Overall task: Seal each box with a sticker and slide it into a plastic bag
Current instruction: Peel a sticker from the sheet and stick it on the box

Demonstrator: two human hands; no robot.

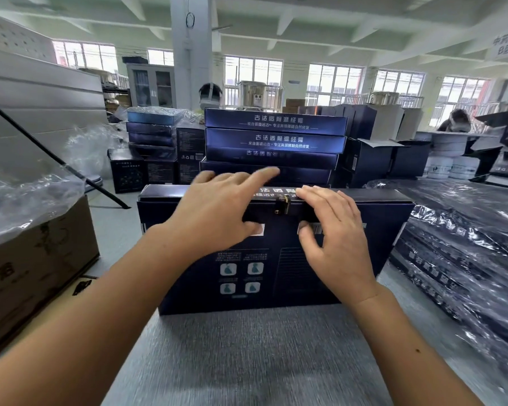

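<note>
A flat dark blue box (264, 268) stands tilted on its edge on the grey table, printed back face toward me. A small round sticker (283, 205) with a gold mark sits on its top edge, across the flap seam. My left hand (217, 212) lies over the top edge left of the sticker, fingers stretched out straight. My right hand (332, 230) rests on the top edge just right of the sticker, fingers straight on the edge and thumb against the box face.
A stack of like blue boxes (273, 142) rises right behind. Boxes in plastic bags (464, 244) lie along the right. A brown carton (33, 259) with clear plastic stands at the left. Two people work at the far side.
</note>
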